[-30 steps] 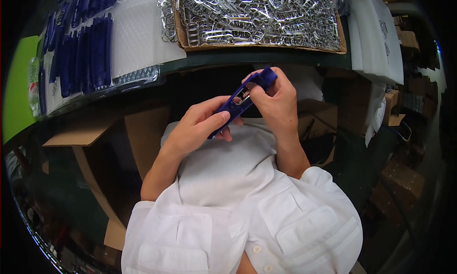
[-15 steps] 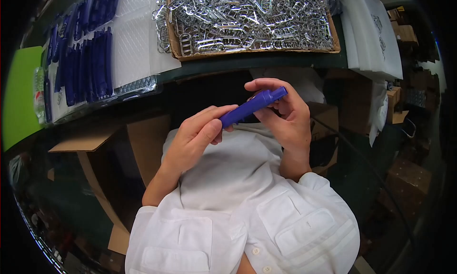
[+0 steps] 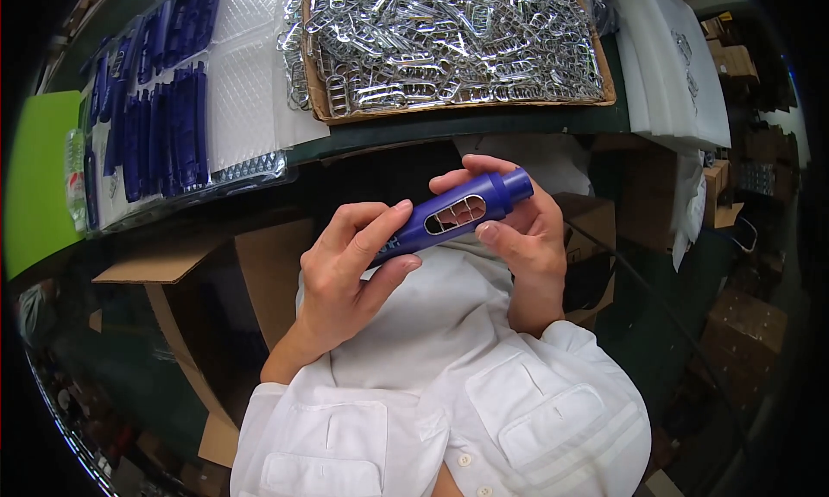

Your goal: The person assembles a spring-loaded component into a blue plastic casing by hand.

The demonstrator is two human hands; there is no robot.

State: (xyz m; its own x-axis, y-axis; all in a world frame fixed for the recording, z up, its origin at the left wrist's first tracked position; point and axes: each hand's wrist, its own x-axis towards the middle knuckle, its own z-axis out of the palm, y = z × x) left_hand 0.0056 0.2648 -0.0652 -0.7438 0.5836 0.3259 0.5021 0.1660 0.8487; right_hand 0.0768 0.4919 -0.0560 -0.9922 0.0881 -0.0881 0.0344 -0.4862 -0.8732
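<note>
Both hands hold a dark blue plastic tubular housing (image 3: 495,196), tilted with its narrower collar end up to the right. A silver oval metal frame with crossbars (image 3: 456,215) sits in a long window on its upward side. My left hand (image 3: 338,265) grips the lower left end, thumb below and fingers above; light lettering shows partly beside the fingertips. My right hand (image 3: 534,245) is closed around the collar end, its thumb against the near side beside the window and its fingers behind.
Ahead on the bench stands a cardboard tray (image 3: 471,110) heaped with similar silver metal frames. Several blue plastic housings (image 3: 164,134) lie on quilted white sheeting at the left, near a green board (image 3: 43,177). An open cardboard box (image 3: 164,255) is below left; white foam sheets (image 3: 665,74) stack at right.
The housing has been rolled so its window with the metal frame now faces up. My left fingers have shifted along it, with the thumb now on the lower side.
</note>
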